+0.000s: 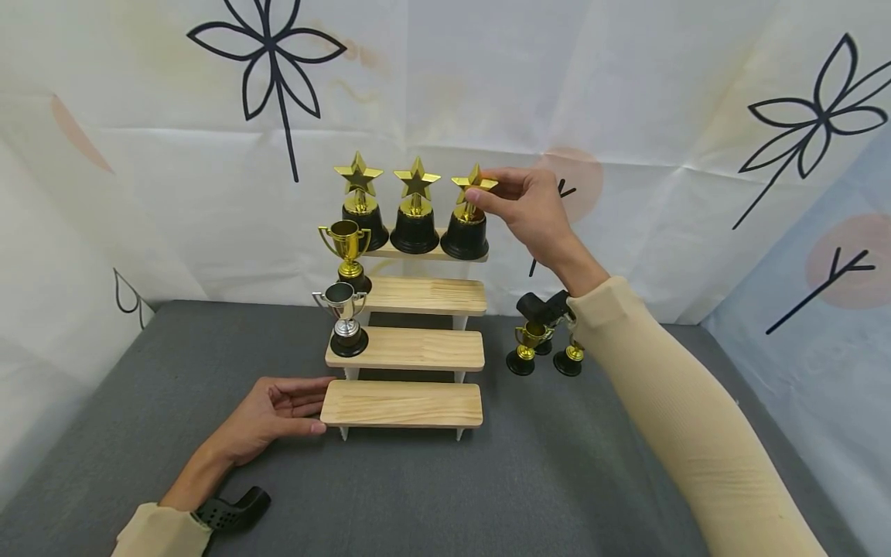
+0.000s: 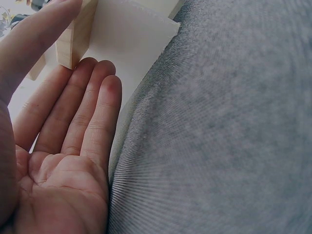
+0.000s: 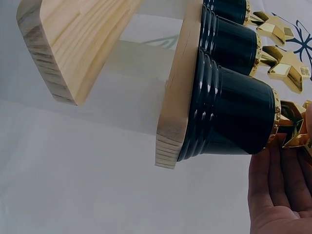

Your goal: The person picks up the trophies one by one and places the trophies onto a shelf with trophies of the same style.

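At the right end of the top step, my right hand [image 1: 534,213] pinches a gold star trophy [image 1: 465,237] by its star. In the right wrist view that trophy's black base [image 3: 239,109] sits on the top board [image 3: 178,105]. Two matching star trophies, a middle one [image 1: 415,232] and a left one [image 1: 362,216], share the step. My left hand [image 1: 267,418], its fingers extended, touches the left end of the lowest wooden step [image 1: 401,404]. The left wrist view shows the fingertips [image 2: 108,87] against the stand.
A gold cup trophy [image 1: 348,244] and a silver cup trophy [image 1: 346,313] stand at the left ends of the two middle steps. Several small cups, including a gold one [image 1: 527,348], stand on the grey table [image 1: 592,464] right of the stand, partly behind my right wrist. A patterned cloth [image 1: 452,70] hangs behind.
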{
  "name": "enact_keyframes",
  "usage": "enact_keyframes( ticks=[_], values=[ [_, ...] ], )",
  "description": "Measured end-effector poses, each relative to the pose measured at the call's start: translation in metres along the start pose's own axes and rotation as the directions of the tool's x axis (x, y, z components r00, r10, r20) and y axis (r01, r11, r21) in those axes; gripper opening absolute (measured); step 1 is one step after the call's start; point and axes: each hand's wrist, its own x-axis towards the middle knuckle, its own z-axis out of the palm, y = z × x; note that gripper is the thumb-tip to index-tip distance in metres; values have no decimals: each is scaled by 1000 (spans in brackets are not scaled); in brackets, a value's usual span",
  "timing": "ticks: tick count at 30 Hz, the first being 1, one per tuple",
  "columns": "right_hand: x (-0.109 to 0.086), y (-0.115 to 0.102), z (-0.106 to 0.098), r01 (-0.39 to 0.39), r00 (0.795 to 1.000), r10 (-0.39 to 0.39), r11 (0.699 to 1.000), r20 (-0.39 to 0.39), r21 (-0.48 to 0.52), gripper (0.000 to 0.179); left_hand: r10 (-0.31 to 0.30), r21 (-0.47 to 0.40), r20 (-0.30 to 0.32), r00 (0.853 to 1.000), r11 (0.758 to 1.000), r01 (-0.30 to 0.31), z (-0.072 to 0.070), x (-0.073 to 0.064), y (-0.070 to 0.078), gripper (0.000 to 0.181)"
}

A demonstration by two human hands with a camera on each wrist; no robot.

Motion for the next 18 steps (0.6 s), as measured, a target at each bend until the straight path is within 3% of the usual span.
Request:
enact_keyframes(
  ticks=[18],
  values=[
    [6,5,2,-18,1000,19,999,-22,31,34,0,9,-1,1000,1000,0,0,0,0,66]
  ],
)
